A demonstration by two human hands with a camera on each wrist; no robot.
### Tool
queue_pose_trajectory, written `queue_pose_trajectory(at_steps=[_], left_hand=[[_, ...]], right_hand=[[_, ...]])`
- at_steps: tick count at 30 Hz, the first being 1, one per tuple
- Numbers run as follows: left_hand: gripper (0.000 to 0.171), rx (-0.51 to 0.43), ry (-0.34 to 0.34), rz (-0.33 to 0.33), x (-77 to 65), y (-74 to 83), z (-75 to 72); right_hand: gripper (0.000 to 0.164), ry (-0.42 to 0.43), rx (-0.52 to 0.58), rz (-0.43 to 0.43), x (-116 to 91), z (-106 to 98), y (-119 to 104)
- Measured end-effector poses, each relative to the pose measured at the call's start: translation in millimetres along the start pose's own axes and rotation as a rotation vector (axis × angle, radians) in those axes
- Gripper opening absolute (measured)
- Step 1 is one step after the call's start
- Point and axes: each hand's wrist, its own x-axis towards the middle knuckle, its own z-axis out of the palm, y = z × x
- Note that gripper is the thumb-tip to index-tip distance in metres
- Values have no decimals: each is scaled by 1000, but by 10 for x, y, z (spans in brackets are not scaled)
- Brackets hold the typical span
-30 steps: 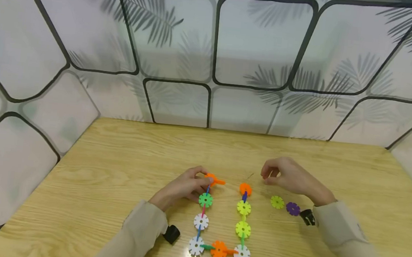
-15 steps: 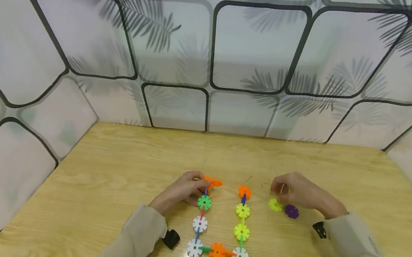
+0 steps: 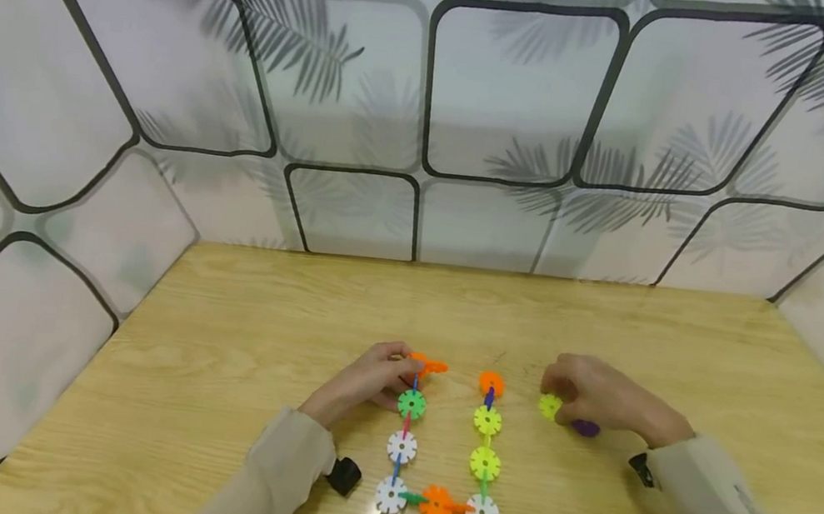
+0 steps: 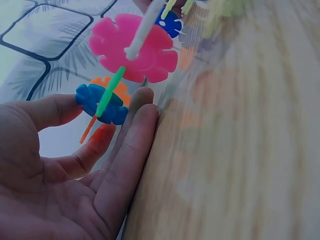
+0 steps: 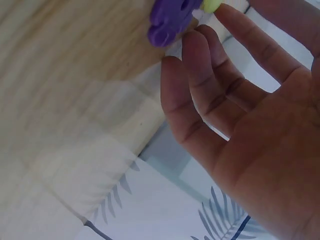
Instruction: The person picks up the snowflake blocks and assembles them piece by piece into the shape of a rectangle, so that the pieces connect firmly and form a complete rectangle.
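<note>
Slotted plastic snowflake discs are joined in a U-shaped chain (image 3: 435, 507) on the table. At its far left end, my left hand (image 3: 373, 374) grips the last discs, an orange pair (image 3: 435, 367) and a blue disc (image 4: 89, 99) behind. A pink disc (image 4: 155, 55) looms nearest that wrist camera. The chain's right arm ends in another orange disc (image 3: 492, 383). Beyond it, my right hand (image 3: 597, 395) has thumb and index finger at a loose yellow disc (image 3: 549, 406) on the tabletop. Under that hand, a purple disc (image 3: 586, 429) is partly hidden.
The wooden table (image 3: 264, 300) meets a patterned curtain (image 3: 502, 116) along its back edge. Black wrist cameras (image 3: 344, 476) hang under both sleeves. Between the chain's two arms lies bare wood.
My right hand has come down and right onto the yellow disc from above the table, its fingers closing in around it. The left hand keeps its hold on the chain.
</note>
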Motion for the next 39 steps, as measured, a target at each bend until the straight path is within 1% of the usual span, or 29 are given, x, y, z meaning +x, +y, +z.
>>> queue_pose_trajectory(at_steps=[3,8,11,13,16,18,22,25,30,34,39], left_hand=[[15,0,-6,2,6,4,-7],[13,-13,-22,3,8,10,-7],[11,-11,-26,-3,10,25,-5],[19,-4,-23,-10,15,32,-7],[31,7,-19,-20,18,39,-14],[34,11,-21,-18,18,34,-22],[34,12,-23,-16,8,28,-26],[33,9,-39,-17,6,27,-18],[24,4,-71,1,15,16,-42],[21,-1,-81,31,-11,18,-64],[21,-12,-109,38,-20,16,-72]], right_hand=[[25,15,-22,0,16,23,-7],[26,21,26,8,7,23,-6],[27,65,61,4,8,-8,-20],[25,110,74,-8,23,-39,-40],[20,170,138,-19,67,-87,-96],[16,198,186,-23,109,-105,-139],[10,216,287,-2,207,-97,-224],[8,213,365,10,273,-71,-280],[9,218,465,15,405,-5,-371],[9,242,474,11,516,52,-425],[6,228,487,1,628,155,-446]])
